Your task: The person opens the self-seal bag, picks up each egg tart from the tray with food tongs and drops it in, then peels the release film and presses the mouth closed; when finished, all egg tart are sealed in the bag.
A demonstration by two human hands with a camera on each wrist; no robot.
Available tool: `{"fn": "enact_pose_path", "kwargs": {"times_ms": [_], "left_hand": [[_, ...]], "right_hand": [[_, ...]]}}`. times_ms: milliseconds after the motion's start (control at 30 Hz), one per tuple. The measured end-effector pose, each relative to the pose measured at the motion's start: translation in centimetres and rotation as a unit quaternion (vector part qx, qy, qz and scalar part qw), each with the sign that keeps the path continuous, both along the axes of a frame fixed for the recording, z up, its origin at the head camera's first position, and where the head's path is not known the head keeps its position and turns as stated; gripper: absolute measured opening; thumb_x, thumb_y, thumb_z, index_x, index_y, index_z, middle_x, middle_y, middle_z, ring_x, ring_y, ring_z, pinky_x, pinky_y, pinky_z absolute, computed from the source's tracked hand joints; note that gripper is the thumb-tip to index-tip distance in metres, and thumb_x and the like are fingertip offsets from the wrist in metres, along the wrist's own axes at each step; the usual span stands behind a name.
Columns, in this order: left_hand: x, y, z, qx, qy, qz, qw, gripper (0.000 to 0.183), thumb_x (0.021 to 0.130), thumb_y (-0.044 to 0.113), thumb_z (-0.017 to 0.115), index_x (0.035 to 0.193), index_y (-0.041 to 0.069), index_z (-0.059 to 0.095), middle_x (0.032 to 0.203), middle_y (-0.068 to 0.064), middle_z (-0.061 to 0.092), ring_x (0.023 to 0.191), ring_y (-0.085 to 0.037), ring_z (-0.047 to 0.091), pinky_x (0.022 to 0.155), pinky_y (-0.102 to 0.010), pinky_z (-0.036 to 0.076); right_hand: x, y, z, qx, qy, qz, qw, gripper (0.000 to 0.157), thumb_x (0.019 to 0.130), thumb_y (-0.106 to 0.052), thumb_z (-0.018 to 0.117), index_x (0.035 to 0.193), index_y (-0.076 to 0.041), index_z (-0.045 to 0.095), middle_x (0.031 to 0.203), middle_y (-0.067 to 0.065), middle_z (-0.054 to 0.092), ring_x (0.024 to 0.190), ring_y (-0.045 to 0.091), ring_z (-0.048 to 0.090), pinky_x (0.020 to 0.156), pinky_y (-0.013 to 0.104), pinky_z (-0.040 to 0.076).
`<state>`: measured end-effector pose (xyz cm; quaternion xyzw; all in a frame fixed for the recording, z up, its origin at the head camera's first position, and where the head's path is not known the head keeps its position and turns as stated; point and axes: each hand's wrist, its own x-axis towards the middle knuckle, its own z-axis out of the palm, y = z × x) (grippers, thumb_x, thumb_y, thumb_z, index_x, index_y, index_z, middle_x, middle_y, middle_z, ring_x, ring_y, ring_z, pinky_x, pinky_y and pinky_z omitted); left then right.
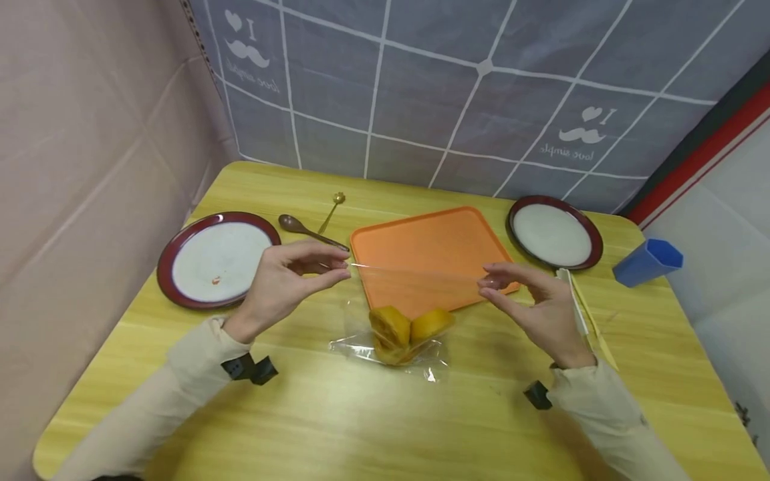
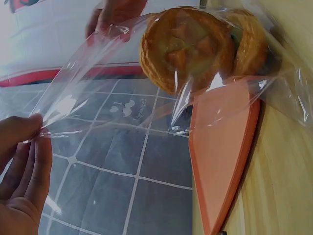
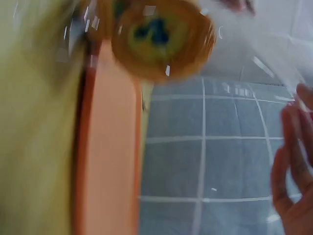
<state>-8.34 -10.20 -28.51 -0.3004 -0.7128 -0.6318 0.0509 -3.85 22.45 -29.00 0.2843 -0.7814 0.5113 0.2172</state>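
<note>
A clear plastic bag [image 1: 356,350] hangs between my two hands with several golden, round tart pastries [image 1: 391,329] in its bottom. My left hand [image 1: 287,284] pinches one top corner of the bag between thumb and fingers. At the opposite corner, my right hand [image 1: 538,307] pinches the bag too, so the top edge is drawn straight. One tart [image 2: 188,49] faces the left wrist view, with orange pieces in its flaky crust. The right wrist view is blurred and shows another tart [image 3: 161,39] with dark blue bits on top.
Behind the bag lies an orange tray [image 1: 430,244]. A red-rimmed plate [image 1: 219,260] is at left, beside a dark brown spoon [image 1: 301,228] and a thin gold spoon [image 1: 328,217]. At right are another red-rimmed plate [image 1: 553,234], a blue cup [image 1: 646,262] and a long yellow-white strip [image 1: 592,324].
</note>
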Motion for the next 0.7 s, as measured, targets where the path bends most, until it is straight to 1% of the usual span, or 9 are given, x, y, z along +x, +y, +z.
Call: {"fn": "enact_pose_path", "kwargs": {"times_ms": [67, 133, 200, 267, 333, 367, 433, 600, 700], "left_hand": [[0.3, 0.2, 0.0, -0.009, 0.008, 0.006, 0.9999, 0.023, 0.070, -0.006, 0.069, 0.093, -0.004, 0.065, 0.091, -0.016, 0.066, 0.076, -0.017, 0.065, 0.068, -0.030, 0.056], [0.6, 0.4, 0.1, -0.018, 0.018, 0.010, 0.9996, 0.022, 0.071, -0.005, 0.069, 0.092, -0.002, 0.065, 0.091, -0.015, 0.066, 0.076, -0.017, 0.065, 0.068, -0.030, 0.056], [0.8, 0.6, 0.1, -0.022, 0.027, 0.009, 0.9993, 0.021, 0.071, -0.005, 0.069, 0.092, 0.000, 0.065, 0.090, -0.014, 0.066, 0.076, -0.017, 0.065, 0.067, -0.029, 0.056], [0.9, 0.7, 0.2, -0.026, 0.034, 0.008, 0.9991, 0.021, 0.072, -0.004, 0.068, 0.092, 0.000, 0.065, 0.089, -0.013, 0.066, 0.076, -0.017, 0.065, 0.067, -0.028, 0.056], [1.0, 0.9, 0.2, -0.028, 0.037, 0.005, 0.9989, 0.020, 0.073, -0.004, 0.068, 0.093, 0.000, 0.065, 0.090, -0.011, 0.066, 0.076, -0.016, 0.065, 0.068, -0.028, 0.056], [1.1, 1.0, 0.1, -0.028, 0.038, 0.002, 0.9989, 0.020, 0.073, -0.004, 0.067, 0.093, 0.000, 0.065, 0.090, -0.011, 0.066, 0.076, -0.016, 0.065, 0.068, -0.028, 0.056], [1.2, 1.1, 0.0, -0.024, 0.043, -0.003, 0.9988, 0.020, 0.073, -0.005, 0.067, 0.092, -0.002, 0.064, 0.089, -0.012, 0.066, 0.075, -0.017, 0.065, 0.067, -0.028, 0.056], [1.2, 1.1, 0.0, -0.011, 0.066, -0.015, 0.9976, 0.019, 0.071, -0.010, 0.067, 0.089, -0.005, 0.064, 0.086, -0.014, 0.066, 0.071, -0.016, 0.065, 0.063, -0.028, 0.056], [1.2, 0.9, 0.1, -0.007, 0.085, -0.022, 0.9961, 0.019, 0.070, -0.011, 0.067, 0.088, -0.005, 0.065, 0.083, -0.013, 0.066, 0.070, -0.016, 0.065, 0.062, -0.027, 0.056]], "right_hand": [[-0.1, -0.9, 1.3, 0.103, 0.014, -0.039, 0.994, 0.041, 0.064, 0.003, 0.075, 0.104, -0.002, 0.063, 0.094, 0.009, 0.066, 0.085, 0.013, 0.060, 0.077, 0.016, 0.048], [-0.7, -2.4, 2.5, 0.201, 0.041, -0.057, 0.977, 0.041, 0.066, -0.014, 0.077, 0.105, -0.011, 0.064, 0.097, 0.003, 0.065, 0.089, 0.013, 0.057, 0.079, 0.020, 0.046], [-1.6, -4.6, 3.4, 0.278, 0.058, -0.045, 0.958, 0.038, 0.069, -0.030, 0.075, 0.104, -0.016, 0.065, 0.098, -0.001, 0.064, 0.089, 0.012, 0.057, 0.079, 0.024, 0.047], [-2.9, -7.2, 4.0, 0.337, 0.064, -0.016, 0.939, 0.036, 0.072, -0.042, 0.070, 0.100, -0.020, 0.065, 0.095, -0.006, 0.064, 0.085, 0.009, 0.057, 0.073, 0.024, 0.048], [-3.8, -9.4, 4.3, 0.379, 0.046, 0.023, 0.924, 0.031, 0.075, -0.046, 0.065, 0.095, -0.022, 0.066, 0.090, -0.010, 0.064, 0.078, 0.005, 0.056, 0.066, 0.021, 0.048], [-4.1, -10.3, 4.4, 0.388, 0.034, 0.041, 0.920, 0.028, 0.076, -0.045, 0.064, 0.092, -0.022, 0.067, 0.086, -0.011, 0.064, 0.074, 0.004, 0.055, 0.063, 0.019, 0.047], [-4.6, -11.5, 4.4, 0.392, 0.010, 0.066, 0.918, 0.021, 0.076, -0.041, 0.066, 0.086, -0.023, 0.069, 0.080, -0.013, 0.063, 0.066, 0.000, 0.053, 0.055, 0.014, 0.044], [-5.1, -12.0, 4.2, 0.365, -0.027, 0.105, 0.925, 0.013, 0.075, -0.034, 0.069, 0.081, -0.022, 0.071, 0.074, -0.014, 0.065, 0.060, -0.005, 0.052, 0.053, 0.010, 0.044], [-5.4, -11.6, 4.0, 0.357, -0.032, 0.131, 0.924, 0.011, 0.078, -0.032, 0.067, 0.079, -0.022, 0.071, 0.071, -0.014, 0.064, 0.058, -0.005, 0.052, 0.052, 0.010, 0.044]]}}
